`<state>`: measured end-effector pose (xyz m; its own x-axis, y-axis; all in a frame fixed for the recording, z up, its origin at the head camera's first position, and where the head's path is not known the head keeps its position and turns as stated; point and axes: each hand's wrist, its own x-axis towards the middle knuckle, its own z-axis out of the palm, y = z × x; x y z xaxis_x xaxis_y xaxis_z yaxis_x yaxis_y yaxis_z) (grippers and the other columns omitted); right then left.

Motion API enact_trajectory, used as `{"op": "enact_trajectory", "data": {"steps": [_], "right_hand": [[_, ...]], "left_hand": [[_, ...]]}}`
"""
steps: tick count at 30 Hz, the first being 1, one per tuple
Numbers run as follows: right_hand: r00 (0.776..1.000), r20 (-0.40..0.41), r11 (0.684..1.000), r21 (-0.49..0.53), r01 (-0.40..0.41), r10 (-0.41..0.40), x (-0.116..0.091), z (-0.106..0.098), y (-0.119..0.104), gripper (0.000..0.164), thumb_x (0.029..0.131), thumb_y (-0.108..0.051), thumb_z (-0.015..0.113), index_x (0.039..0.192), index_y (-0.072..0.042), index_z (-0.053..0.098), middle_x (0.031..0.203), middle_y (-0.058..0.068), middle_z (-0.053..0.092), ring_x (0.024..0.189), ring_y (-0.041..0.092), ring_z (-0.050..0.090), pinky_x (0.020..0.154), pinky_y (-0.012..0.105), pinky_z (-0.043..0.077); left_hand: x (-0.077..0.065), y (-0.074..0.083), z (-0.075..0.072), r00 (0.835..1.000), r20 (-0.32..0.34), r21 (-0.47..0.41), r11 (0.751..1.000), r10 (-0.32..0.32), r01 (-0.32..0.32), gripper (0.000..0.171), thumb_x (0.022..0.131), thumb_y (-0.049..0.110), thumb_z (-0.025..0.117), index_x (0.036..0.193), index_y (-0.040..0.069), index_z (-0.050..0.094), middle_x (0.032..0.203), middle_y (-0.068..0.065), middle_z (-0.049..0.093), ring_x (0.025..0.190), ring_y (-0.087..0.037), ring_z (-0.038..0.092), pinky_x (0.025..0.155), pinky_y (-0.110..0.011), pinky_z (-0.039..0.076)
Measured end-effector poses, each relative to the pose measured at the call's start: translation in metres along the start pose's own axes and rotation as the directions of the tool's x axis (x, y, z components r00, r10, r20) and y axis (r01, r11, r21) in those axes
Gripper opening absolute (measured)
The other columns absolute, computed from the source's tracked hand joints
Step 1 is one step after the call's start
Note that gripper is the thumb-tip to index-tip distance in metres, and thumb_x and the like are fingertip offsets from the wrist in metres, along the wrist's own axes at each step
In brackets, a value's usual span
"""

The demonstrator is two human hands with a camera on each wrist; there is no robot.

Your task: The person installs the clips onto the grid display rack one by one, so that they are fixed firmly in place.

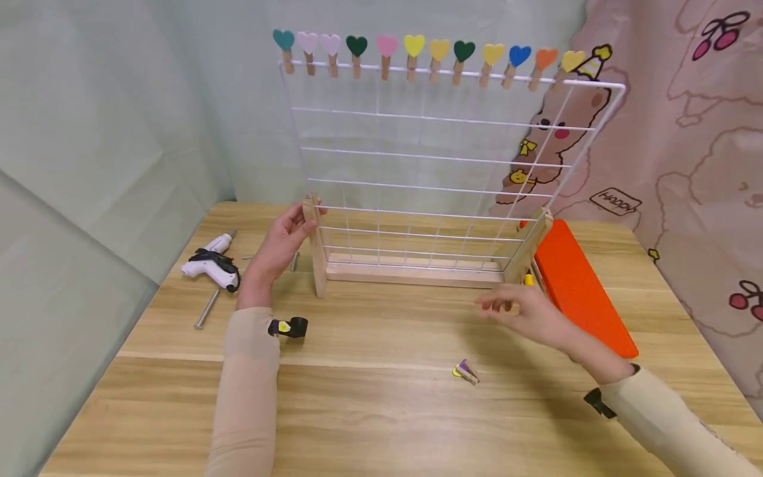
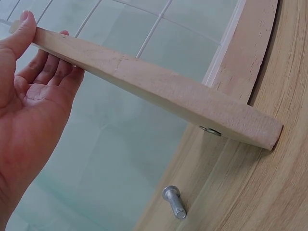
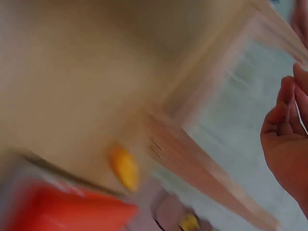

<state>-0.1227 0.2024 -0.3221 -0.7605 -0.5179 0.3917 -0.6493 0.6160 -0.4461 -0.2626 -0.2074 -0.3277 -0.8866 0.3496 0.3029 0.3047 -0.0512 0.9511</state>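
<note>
A white wire grid (image 1: 417, 158) stands upright in a wooden base (image 1: 411, 273) with two side posts. Heart-topped wooden clothespins (image 1: 414, 46) in several colours line its top wire. My left hand (image 1: 285, 240) holds the upper end of the left wooden post (image 2: 159, 86), thumb on one side and fingers on the other. Over the table, in front of the right post (image 1: 529, 245), my right hand (image 1: 527, 313) hovers with loosely bent fingers and nothing visible in them. Below it on the table lie small clothespins (image 1: 467, 375) with yellow and purple hearts.
A white glue gun (image 1: 211, 262) and a long bolt (image 1: 206, 309) lie at the left. Another bolt (image 2: 174, 202) sits beside the left post. A red-orange case (image 1: 581, 285) stretches along the right, with a yellow-handled tool (image 1: 528, 278) by it. Curtains hang behind.
</note>
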Motion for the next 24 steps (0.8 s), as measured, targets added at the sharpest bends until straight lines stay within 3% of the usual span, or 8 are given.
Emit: {"op": "enact_trajectory", "data": {"steps": [2,5,9,14,16,24], "right_hand": [[0.991,0.128,0.999,0.018,-0.049,0.046,-0.014,0.018,0.002,0.027,0.07,-0.014,0.072,0.096,-0.012,0.065,0.076,-0.013,0.059,0.066,0.0,0.051,0.056,0.019,0.044],[0.955,0.282,0.991,0.066,-0.119,0.096,-0.03,0.034,0.0,0.03,0.073,-0.024,0.069,0.1,-0.013,0.062,0.08,-0.012,0.059,0.07,0.001,0.052,0.06,0.019,0.045],[0.905,0.407,0.975,0.124,-0.186,0.121,-0.041,0.044,-0.007,0.027,0.079,-0.029,0.063,0.103,-0.019,0.06,0.085,-0.011,0.059,0.072,0.002,0.052,0.062,0.019,0.046],[0.894,0.437,0.972,0.148,-0.181,0.1,-0.043,0.05,-0.01,0.014,0.085,-0.023,0.056,0.097,-0.019,0.06,0.089,-0.012,0.06,0.075,0.001,0.053,0.065,0.019,0.046],[0.894,0.439,0.976,0.141,-0.166,0.089,-0.042,0.051,-0.01,0.01,0.084,-0.019,0.057,0.094,-0.018,0.059,0.088,-0.011,0.06,0.074,0.001,0.053,0.065,0.018,0.046],[0.874,0.482,0.97,0.173,-0.17,0.067,-0.041,0.048,-0.009,0.015,0.078,-0.021,0.064,0.091,-0.017,0.057,0.081,-0.01,0.058,0.068,0.002,0.051,0.061,0.018,0.046]], "left_hand": [[0.0,-0.001,0.0,1.0,-0.001,0.001,1.0,0.002,-0.002,0.044,0.089,0.017,0.047,0.13,0.007,0.036,0.127,-0.014,0.043,0.12,-0.018,0.037,0.087,-0.016,0.037],[0.0,0.0,0.0,1.0,-0.003,0.007,1.0,0.002,-0.002,0.042,0.09,0.017,0.046,0.129,0.007,0.038,0.127,-0.014,0.043,0.118,-0.017,0.039,0.086,-0.016,0.037],[-0.002,0.004,0.003,1.0,-0.003,0.002,1.0,0.003,-0.003,0.041,0.089,0.017,0.046,0.129,0.009,0.039,0.126,-0.014,0.043,0.118,-0.019,0.039,0.086,-0.016,0.038],[-0.001,0.0,0.002,1.0,-0.002,0.003,1.0,0.003,-0.003,0.044,0.089,0.019,0.047,0.131,0.011,0.037,0.125,-0.01,0.045,0.121,-0.022,0.036,0.088,-0.016,0.036],[0.0,-0.001,0.001,1.0,-0.002,0.006,1.0,0.007,-0.007,0.045,0.089,0.02,0.048,0.131,0.013,0.037,0.124,-0.009,0.046,0.12,-0.018,0.037,0.089,-0.016,0.036],[-0.001,0.001,0.001,1.0,0.0,0.008,1.0,0.009,-0.009,0.045,0.088,0.022,0.048,0.131,0.013,0.037,0.126,-0.009,0.045,0.121,-0.019,0.037,0.089,-0.016,0.036]]}}
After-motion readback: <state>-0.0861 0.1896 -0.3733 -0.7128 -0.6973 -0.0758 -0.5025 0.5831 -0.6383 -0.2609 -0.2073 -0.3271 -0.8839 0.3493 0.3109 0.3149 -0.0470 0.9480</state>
